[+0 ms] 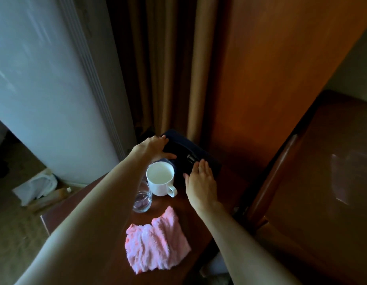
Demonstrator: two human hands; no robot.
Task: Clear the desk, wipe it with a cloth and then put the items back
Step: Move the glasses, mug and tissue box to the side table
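The white mug and glass crowd the desk middle; bare wood lies right of them.

Tan curtains hang in long folds at the back, between a pale wall and a tall wooden panel. Crumpled white material lies on the carpeted floor at the wall's foot.
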